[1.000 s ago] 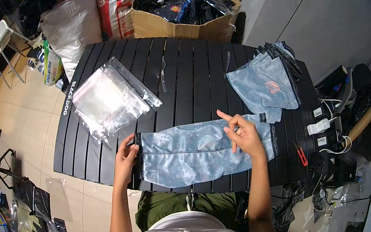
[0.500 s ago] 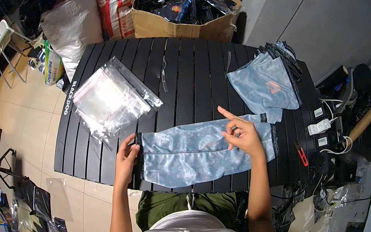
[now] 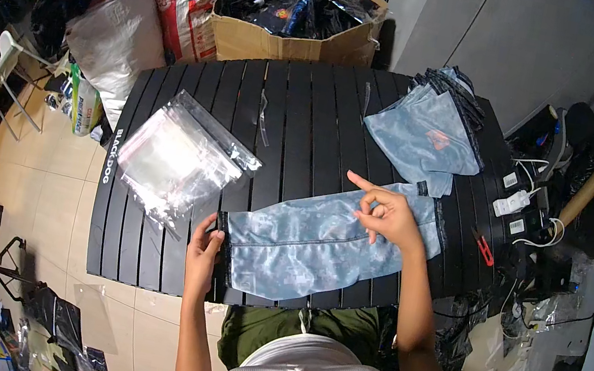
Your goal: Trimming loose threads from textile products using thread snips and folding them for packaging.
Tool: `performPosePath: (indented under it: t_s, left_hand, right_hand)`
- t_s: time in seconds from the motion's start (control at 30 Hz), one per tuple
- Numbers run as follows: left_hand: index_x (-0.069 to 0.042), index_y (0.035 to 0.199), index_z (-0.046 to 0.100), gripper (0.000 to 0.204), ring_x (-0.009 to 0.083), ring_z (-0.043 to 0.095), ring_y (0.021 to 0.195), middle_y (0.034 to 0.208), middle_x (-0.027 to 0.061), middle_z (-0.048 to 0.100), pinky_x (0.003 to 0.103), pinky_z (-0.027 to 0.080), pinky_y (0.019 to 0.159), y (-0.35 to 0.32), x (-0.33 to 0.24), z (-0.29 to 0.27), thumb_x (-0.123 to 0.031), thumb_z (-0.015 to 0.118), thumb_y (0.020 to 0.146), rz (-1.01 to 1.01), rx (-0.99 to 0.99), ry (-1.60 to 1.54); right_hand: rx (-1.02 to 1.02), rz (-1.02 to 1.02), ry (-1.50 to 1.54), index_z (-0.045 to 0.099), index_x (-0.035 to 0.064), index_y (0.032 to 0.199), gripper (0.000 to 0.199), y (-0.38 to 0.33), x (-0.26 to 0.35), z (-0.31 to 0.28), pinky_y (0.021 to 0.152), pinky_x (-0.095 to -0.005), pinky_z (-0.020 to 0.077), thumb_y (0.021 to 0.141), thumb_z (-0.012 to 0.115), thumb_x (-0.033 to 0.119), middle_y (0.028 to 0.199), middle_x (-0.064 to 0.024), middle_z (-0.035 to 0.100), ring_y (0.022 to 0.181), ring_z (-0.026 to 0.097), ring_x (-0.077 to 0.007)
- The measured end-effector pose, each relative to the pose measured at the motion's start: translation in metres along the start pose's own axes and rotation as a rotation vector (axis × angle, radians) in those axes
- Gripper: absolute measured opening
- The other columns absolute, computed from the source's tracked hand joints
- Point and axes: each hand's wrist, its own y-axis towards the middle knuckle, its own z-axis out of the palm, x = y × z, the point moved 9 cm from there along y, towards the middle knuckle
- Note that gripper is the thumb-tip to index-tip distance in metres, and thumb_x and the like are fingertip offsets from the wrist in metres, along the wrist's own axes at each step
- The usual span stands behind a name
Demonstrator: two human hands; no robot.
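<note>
A blue-grey camouflage fabric sleeve (image 3: 310, 247) lies flat across the near part of the black slatted table (image 3: 300, 122), a dark seam running along its length. Black bands edge both of its ends. My left hand (image 3: 202, 255) pinches the left band, thumb on top. Over the sleeve's right half is my right hand (image 3: 389, 216), its index finger stretched out to the left and the other fingers partly curled, with nothing in them. Farther back on the right sits a pile of similar camouflage sleeves (image 3: 425, 133). Clear plastic bags (image 3: 179, 157) lie stacked to the left.
A red cutter (image 3: 486, 251) rests near the table's right edge, beside white chargers and cables (image 3: 512, 204). Behind the table stands an open cardboard box (image 3: 290, 45) of dark packaged goods. White sacks (image 3: 121, 35) lean at the back left. A clear strip (image 3: 263, 118) lies mid-table.
</note>
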Motion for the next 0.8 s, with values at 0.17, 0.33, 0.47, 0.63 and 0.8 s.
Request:
performPosePath:
  t_s: [0.17, 0.33, 0.47, 0.63, 0.8]
  left_hand:
    - [-0.007, 0.124, 0.046, 0.040, 0.0019, 0.043, 0.069, 0.085, -0.0042, 0.053, 0.015, 0.036, 0.060, 0.0013, 0.0002, 0.0001, -0.011, 0.057, 0.086, 0.029, 0.006, 0.000]
    - [-0.008, 0.124, 0.047, 0.039, 0.0017, 0.042, 0.067, 0.083, -0.0048, 0.053, 0.015, 0.035, 0.058, 0.0003, -0.0002, 0.0008, -0.011, 0.056, 0.086, 0.016, 0.013, -0.015]
    - [-0.009, 0.123, 0.047, 0.039, 0.0012, 0.041, 0.064, 0.081, -0.0057, 0.052, 0.015, 0.034, 0.054, 0.0022, 0.0013, 0.0012, -0.011, 0.056, 0.086, 0.035, 0.014, -0.014]
    - [-0.010, 0.123, 0.048, 0.038, -0.0002, 0.037, 0.059, 0.077, -0.0074, 0.049, 0.015, 0.029, 0.048, 0.0002, 0.0011, -0.0014, -0.012, 0.056, 0.086, 0.000, -0.008, 0.013]
    - [-0.010, 0.123, 0.047, 0.039, 0.0001, 0.038, 0.059, 0.077, -0.0068, 0.050, 0.015, 0.030, 0.049, 0.0006, 0.0005, 0.0011, -0.012, 0.056, 0.086, 0.017, -0.004, -0.003]
  right_hand:
    - [-0.002, 0.050, 0.066, 0.044, 0.0016, 0.063, 0.020, -0.0003, -0.0058, -0.0002, 0.035, -0.0198, 0.0401, 0.073, 0.060, -0.003, 0.130, -0.0194, 0.043, 0.042, 0.056, -0.0077]
    - [0.003, 0.044, 0.061, 0.043, 0.0015, 0.064, 0.020, 0.0002, -0.0034, 0.0014, 0.036, -0.0205, 0.0425, 0.073, 0.059, -0.005, 0.131, -0.0213, 0.041, 0.044, 0.059, -0.0116]
    - [0.010, 0.046, 0.091, 0.044, 0.0007, 0.065, 0.019, -0.0003, -0.0028, 0.0016, 0.043, -0.0225, 0.0492, 0.074, 0.058, -0.006, 0.132, -0.0231, 0.037, 0.050, 0.063, -0.0184]
    - [0.008, 0.053, 0.118, 0.045, -0.0004, 0.066, 0.017, -0.0011, -0.0050, 0.0012, 0.052, -0.0252, 0.0532, 0.074, 0.058, -0.007, 0.133, -0.0237, 0.036, 0.053, 0.064, -0.0208]
    - [-0.004, 0.039, 0.118, 0.045, -0.0008, 0.066, 0.016, -0.0012, -0.0055, 0.0000, 0.054, -0.0256, 0.0537, 0.074, 0.057, -0.008, 0.133, -0.0243, 0.036, 0.055, 0.065, -0.0213]
